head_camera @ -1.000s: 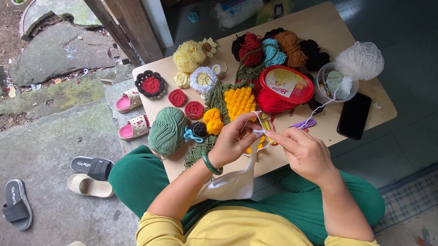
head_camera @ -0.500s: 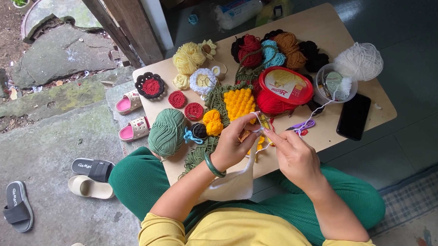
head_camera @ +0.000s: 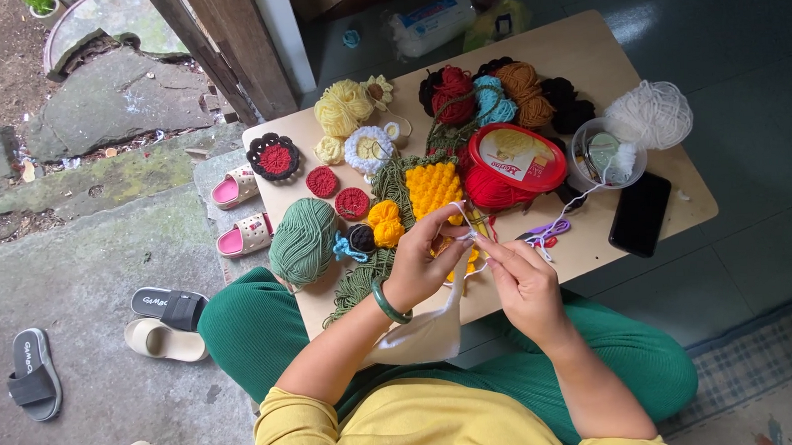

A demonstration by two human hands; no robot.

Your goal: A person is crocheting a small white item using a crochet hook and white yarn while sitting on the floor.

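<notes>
Hands meet over the near edge of the low pale wooden table, just in front of the knees in green ribbed trousers. The left hand, with a dark green bangle at the wrist, curls its fingers together around a small yellow crocheted piece, most of which the fingers hide. The right hand has thumb and forefinger pressed together on a thin white yarn strand right beside that piece; whether a hook sits in the pinch is hard to tell from here. The strand runs up and right from the pinch to a clear round plastic cup, which touches a fluffy white yarn ball.

Just above the hands lies a bumpy yellow knitted square on green crocheted leaves. To its right stands a round red plastic tub with a red lid bearing a pale yellow label, red yarn spilling from its side. A flat black phone lies at the right edge, and purple-handled scissors rest near the right hand. A smooth sage-green yarn ball sits left of the hands, with two flat red crocheted discs above it. At the far side, red, brown, blue and black yarn skeins bunch together.
</notes>
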